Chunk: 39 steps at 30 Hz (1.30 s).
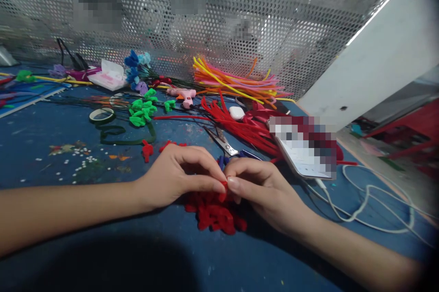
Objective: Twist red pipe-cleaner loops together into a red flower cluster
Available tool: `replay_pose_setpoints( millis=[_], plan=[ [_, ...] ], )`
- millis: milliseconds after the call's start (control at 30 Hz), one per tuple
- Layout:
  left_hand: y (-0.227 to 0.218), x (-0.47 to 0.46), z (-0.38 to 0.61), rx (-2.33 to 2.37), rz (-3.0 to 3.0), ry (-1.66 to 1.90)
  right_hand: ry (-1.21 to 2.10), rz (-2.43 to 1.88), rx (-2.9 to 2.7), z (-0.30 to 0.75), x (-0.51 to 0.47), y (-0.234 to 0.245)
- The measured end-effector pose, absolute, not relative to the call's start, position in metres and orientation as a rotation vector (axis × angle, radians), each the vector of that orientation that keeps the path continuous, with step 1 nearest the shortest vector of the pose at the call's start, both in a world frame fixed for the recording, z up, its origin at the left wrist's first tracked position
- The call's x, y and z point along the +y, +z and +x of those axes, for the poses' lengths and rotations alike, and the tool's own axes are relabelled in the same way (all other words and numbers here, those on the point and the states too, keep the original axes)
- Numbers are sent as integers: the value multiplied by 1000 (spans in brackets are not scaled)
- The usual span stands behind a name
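Note:
My left hand [178, 175] and my right hand [255, 187] meet at the middle of the blue table [41, 146]. Both pinch a small red pipe-cleaner piece [223, 185] between thumb and fingertips. Just below the fingers lies a pile of bent red pipe-cleaner pieces [216, 214]. Scissors [224, 143] lie just behind my hands, with blue handles partly hidden by my fingers.
A phone [303, 157] with a white cable [360, 200] lies to the right. Red pipe cleaners [240, 123], orange and yellow ones [233, 82], green shapes [142, 111], blue flowers [133, 68], a pink glue gun [183, 95] and a tape roll [102, 114] lie before a perforated metal screen [206, 18].

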<state>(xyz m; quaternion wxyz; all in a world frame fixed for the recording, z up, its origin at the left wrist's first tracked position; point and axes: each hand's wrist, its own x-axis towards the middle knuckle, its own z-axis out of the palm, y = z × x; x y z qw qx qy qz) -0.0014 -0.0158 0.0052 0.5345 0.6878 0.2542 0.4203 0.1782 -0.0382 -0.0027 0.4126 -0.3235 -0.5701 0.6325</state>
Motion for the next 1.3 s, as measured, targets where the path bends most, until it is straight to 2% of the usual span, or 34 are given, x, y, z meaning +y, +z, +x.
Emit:
replay_pose_setpoints(
  millis=[267,467,733,933,1033,1300],
  plan=[
    [5,-16,1,591,1376,889,1681,-810,-1369,179,-36,-3],
    [5,-13,4,647,1306,887,1567,-861,-1333,176,-37,-4],
    [6,-15,4,846,1512,992,1169,-1059,-1512,172,-43,1],
    [6,-17,6,981,1740,939,476,-1043,-2050,176,-41,13],
    [6,-16,8,980,1734,911,256,-978,-2200,178,-40,15],
    [1,-8,7,793,1387,986,494,-1213,-1990,178,-31,14]
  ],
)
